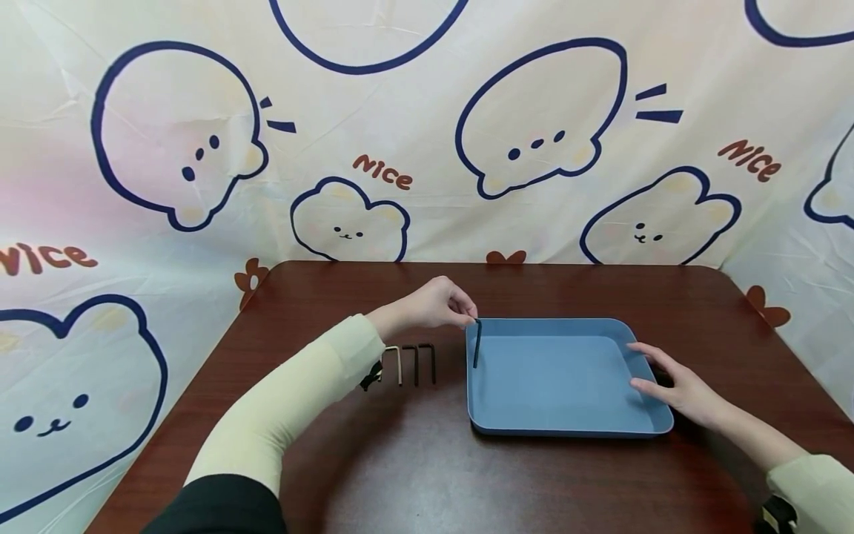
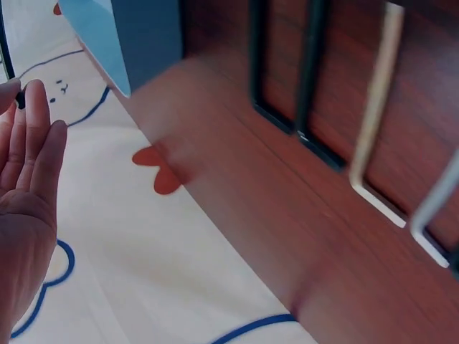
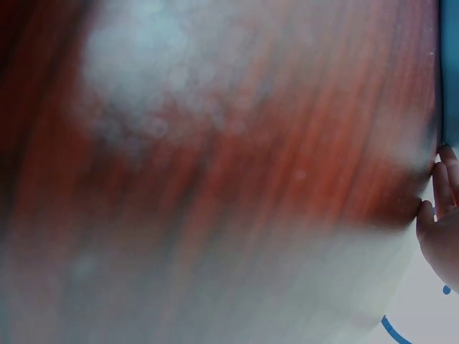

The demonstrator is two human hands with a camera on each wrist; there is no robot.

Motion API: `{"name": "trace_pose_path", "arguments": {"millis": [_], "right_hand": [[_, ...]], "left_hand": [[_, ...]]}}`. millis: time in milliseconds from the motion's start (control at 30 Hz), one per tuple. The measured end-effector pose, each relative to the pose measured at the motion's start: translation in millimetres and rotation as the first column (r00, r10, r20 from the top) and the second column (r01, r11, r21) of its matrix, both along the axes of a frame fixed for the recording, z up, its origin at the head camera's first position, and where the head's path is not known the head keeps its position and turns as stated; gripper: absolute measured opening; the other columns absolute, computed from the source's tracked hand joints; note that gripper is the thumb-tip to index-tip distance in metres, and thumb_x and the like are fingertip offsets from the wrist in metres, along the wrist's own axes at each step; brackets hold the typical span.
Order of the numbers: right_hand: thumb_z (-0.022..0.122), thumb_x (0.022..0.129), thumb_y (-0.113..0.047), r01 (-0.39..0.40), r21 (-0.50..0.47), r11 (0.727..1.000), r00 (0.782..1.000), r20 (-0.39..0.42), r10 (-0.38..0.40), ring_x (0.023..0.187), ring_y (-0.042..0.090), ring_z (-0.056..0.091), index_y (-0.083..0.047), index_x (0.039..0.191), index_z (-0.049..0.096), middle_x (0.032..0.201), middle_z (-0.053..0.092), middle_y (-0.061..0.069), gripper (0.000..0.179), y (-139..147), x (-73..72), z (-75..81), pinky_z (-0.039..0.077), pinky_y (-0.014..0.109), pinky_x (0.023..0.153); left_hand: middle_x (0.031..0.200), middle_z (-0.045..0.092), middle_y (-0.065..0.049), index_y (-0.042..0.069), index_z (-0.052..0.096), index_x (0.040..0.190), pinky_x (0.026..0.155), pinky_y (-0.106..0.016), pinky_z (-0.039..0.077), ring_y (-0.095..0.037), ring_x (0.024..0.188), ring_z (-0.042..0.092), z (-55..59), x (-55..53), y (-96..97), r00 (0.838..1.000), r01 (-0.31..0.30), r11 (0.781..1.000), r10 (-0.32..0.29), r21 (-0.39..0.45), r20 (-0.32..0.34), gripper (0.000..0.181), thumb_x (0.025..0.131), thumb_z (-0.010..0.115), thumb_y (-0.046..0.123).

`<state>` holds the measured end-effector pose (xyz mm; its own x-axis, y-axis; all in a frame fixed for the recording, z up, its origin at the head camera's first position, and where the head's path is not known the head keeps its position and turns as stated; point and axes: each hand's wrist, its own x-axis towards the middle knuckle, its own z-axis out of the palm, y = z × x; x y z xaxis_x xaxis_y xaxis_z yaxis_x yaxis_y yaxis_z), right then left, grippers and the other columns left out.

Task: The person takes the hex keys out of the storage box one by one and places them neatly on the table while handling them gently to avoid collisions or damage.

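Observation:
My left hand pinches a black hex key by its short bent end, the long arm hanging down just inside the left rim of a blue rectangular tray. Part of this key shows at the edge of the left wrist view, above the fingertips. At the tray's right side, my right hand holds the rim, the thumb over the inside; in the right wrist view other fingers touch the outer wall. Left of the tray lie more hex keys in a row, including a silver one and a black one.
The brown wooden table has rounded far corners. A patterned cloth hangs behind and beside it. Near the left cuff, a small black device partly covers the left end of the row of keys.

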<state>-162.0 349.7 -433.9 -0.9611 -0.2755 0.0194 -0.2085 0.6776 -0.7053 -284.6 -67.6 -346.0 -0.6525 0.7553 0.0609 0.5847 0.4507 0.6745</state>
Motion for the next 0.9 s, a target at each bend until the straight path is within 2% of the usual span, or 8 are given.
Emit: {"name": "trace_pose_path", "arguments": {"millis": [367,733,900], "right_hand": [[0.064,0.095,-0.017,0.005,0.0,1.0,1.0,-0.002,-0.005,0.121,0.056,0.032,0.0,0.146,0.029,0.141,0.03,0.036,0.064,1,0.9,0.5,0.03,0.075,0.088],[0.064,0.095,-0.019,0.003,-0.016,1.0,1.0,0.002,-0.003,0.123,0.056,0.03,0.0,0.146,0.029,0.142,0.028,0.036,0.064,0,1.2,1.3,0.028,0.074,0.088],[0.064,0.095,-0.017,0.006,-0.012,1.0,1.0,-0.001,-0.006,0.123,0.055,0.031,-0.001,0.146,0.029,0.142,0.029,0.035,0.064,0,0.2,0.5,0.029,0.074,0.088]], "left_hand": [[0.071,0.068,0.002,0.007,0.074,0.086,0.065,-0.025,0.05,-0.012,0.069,0.061,-9.5,-0.8,-33.5,0.996,-0.085,0.996,0.084,0.011,0.036,0.004,0.088,0.071,0.008],[0.074,0.068,0.003,0.007,0.074,0.086,0.062,-0.025,0.047,-0.012,0.067,0.059,-17.9,-0.1,-48.1,0.986,-0.16,0.987,0.16,-0.003,0.051,0.004,0.088,0.072,0.009],[0.076,0.068,0.001,0.004,0.074,0.088,0.062,-0.024,0.047,-0.012,0.068,0.057,-25.9,1.2,-52.1,0.978,-0.186,0.983,0.183,0.015,0.101,0.003,0.087,0.072,0.007]]}}
